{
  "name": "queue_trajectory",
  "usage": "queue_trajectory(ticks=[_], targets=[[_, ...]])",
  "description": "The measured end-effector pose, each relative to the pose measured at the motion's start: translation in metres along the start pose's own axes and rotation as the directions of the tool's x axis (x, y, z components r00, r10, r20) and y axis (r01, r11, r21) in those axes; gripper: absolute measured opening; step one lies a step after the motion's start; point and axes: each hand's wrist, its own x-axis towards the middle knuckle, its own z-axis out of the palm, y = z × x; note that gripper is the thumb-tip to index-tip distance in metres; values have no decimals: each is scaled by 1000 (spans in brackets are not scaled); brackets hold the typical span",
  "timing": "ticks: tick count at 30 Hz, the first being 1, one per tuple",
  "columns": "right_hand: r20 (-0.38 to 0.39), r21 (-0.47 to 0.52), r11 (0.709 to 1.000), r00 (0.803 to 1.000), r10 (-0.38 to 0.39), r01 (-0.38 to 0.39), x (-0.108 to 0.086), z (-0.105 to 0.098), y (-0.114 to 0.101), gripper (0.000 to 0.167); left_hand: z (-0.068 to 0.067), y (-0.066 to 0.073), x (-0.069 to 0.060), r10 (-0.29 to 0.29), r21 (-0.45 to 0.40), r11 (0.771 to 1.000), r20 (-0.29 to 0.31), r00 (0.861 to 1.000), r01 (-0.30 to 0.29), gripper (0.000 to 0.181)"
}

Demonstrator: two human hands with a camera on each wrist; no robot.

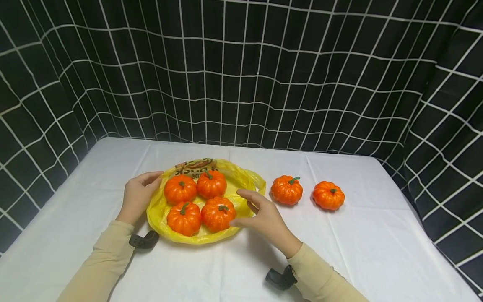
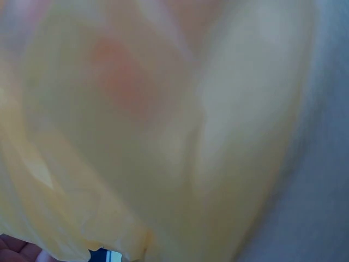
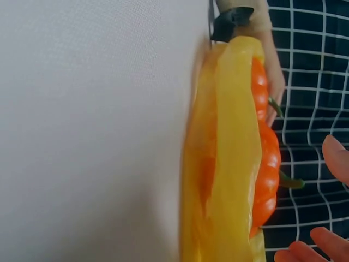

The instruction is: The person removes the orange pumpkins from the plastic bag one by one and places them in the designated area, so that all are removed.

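One yellow plastic bag [image 1: 241,180] holds four ribbed orange pumpkins [image 1: 185,219], two more pumpkins [image 1: 286,190] to its right. The left grip [image 1: 137,195] meets its left rim, pinching or not I cannot tell; the empty, unclenched right grip [image 1: 266,220] hovers opposite.

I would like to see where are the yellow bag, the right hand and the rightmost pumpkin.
Yellow bag [image 1: 188,240]: head view, on its near rim.
Right hand [image 1: 267,217]: head view, behind the thumb.
Rightmost pumpkin [image 1: 328,199]: head view, orange skin.

Black curtain [image 1: 234,75] with white grid lines on three sides, white cloth-covered table [image 1: 362,251]
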Motion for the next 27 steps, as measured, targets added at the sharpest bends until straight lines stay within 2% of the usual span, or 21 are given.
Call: queue_trajectory(ticks=[15,27], targets=[[42,-64,998,999,17,-14,11,21,-1,78,-1,1,-1,4,0,1000,1,1000,-4,36],[89,-186,982,995,44,-27,16,26,2,79,0,3,-1,6,-9,1000,5,1000,-6,37]])
